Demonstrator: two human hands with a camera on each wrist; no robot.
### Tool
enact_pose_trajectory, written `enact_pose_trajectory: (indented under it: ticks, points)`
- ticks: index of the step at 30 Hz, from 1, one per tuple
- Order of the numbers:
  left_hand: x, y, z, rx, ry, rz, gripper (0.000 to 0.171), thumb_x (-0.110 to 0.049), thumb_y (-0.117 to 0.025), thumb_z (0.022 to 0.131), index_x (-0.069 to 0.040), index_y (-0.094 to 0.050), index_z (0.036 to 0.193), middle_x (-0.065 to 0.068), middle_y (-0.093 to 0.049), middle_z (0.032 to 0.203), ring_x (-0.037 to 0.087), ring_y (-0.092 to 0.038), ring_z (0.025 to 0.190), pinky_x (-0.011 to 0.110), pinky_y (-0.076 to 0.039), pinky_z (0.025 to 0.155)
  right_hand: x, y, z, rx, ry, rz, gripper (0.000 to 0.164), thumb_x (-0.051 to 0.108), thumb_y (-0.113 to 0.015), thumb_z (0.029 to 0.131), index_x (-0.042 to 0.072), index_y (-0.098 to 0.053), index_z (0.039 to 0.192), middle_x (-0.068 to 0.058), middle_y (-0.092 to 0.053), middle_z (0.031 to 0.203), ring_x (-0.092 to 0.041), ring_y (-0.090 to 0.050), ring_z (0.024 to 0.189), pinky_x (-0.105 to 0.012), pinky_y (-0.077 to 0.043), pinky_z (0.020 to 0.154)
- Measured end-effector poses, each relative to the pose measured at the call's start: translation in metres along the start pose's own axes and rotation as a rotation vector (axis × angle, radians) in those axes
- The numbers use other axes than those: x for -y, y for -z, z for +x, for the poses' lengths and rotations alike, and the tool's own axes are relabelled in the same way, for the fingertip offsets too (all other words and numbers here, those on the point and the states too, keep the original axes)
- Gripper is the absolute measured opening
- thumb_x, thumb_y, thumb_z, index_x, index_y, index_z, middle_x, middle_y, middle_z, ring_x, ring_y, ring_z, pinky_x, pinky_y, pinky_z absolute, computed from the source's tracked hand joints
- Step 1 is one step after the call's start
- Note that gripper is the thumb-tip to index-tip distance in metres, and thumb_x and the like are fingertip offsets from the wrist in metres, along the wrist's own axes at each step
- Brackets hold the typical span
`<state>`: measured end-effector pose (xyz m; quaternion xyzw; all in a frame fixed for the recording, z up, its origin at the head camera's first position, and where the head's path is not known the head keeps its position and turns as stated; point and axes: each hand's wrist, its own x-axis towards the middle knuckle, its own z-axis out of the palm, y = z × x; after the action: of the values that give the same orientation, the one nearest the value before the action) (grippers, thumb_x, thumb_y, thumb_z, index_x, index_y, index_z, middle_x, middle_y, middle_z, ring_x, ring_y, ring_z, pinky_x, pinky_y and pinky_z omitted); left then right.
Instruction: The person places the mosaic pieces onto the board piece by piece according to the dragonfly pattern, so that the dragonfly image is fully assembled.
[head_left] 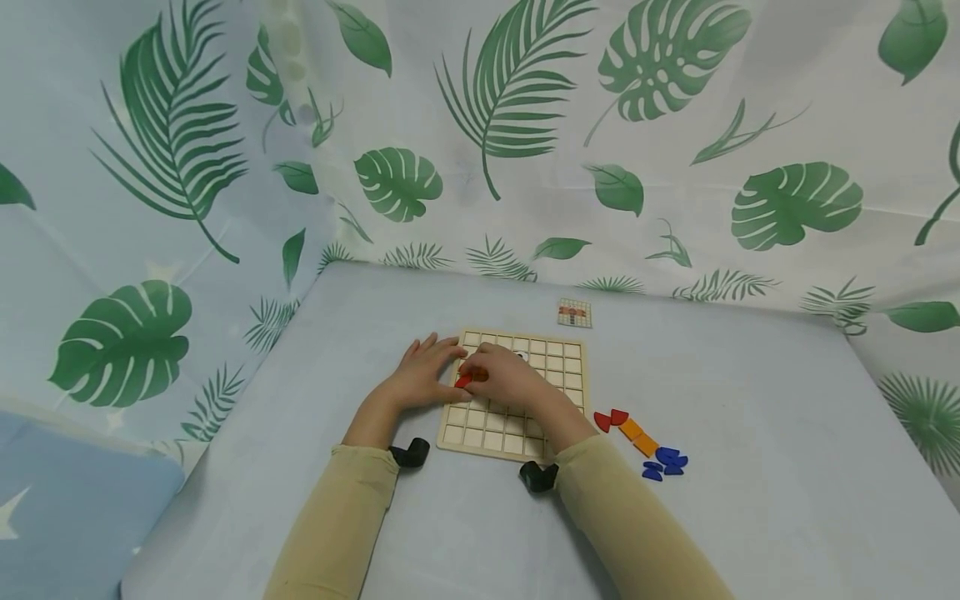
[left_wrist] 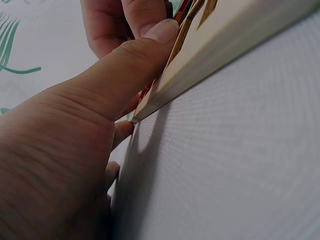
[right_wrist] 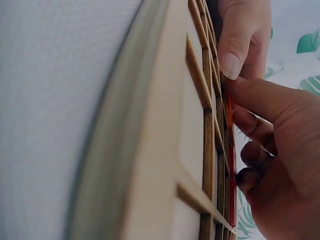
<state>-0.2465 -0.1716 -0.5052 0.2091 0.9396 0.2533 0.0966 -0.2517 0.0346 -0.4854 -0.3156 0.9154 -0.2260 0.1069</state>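
Note:
A light wooden grid board point(head_left: 486, 440) lies under both hands. My right hand point(head_left: 508, 377) bends over its left half, thumb and curled fingers pinching a small red piece point(head_left: 463, 381) close over the cells. In the right wrist view, another red piece point(right_wrist: 232, 192) sits in the grid below the fingers. My left hand point(head_left: 422, 373) rests at the board's left edge with fingers spread. Its thumb point(left_wrist: 135, 62) reaches across the rim, right by the right fingertips. A white round piece with a dark spot point(head_left: 522, 356) shows partly behind the right hand.
Right of the board lie two red quarter pieces point(head_left: 602, 422), orange squares point(head_left: 643, 443) and several blue curved pieces point(head_left: 667, 456). A small pattern card point(head_left: 574, 313) lies beyond the board. Leaf-printed cloth point(head_left: 525, 217) walls the back and left side.

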Motion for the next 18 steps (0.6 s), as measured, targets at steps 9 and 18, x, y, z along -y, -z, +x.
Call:
enact_pose_trajectory:
  ticks: [9,18]
  points:
    - [-0.0014,0.0007,0.0,0.006,-0.004,0.001,0.077,-0.059,-0.073,0.081,-0.023,-0.048,0.143,0.002,-0.03,0.162,0.033,-0.007,0.155,0.054,0.001,0.126,0.0008,0.001,-0.0004,-0.012,-0.006,0.016,0.021,0.029,-0.069,0.094,0.02,-0.071,0.113,0.003,-0.062,0.108,-0.014,-0.058,0.093,-0.035,-0.052,0.085]
    - [-0.0017,0.0016,0.0,0.007,-0.002,0.013,0.072,-0.059,-0.07,0.084,-0.022,-0.049,0.143,0.004,-0.03,0.162,0.034,-0.008,0.155,0.055,0.0,0.125,0.0014,0.0037,-0.0026,-0.033,-0.021,0.065,0.017,0.029,-0.067,0.095,0.02,-0.072,0.108,0.004,-0.061,0.108,-0.014,-0.058,0.096,-0.036,-0.052,0.088]
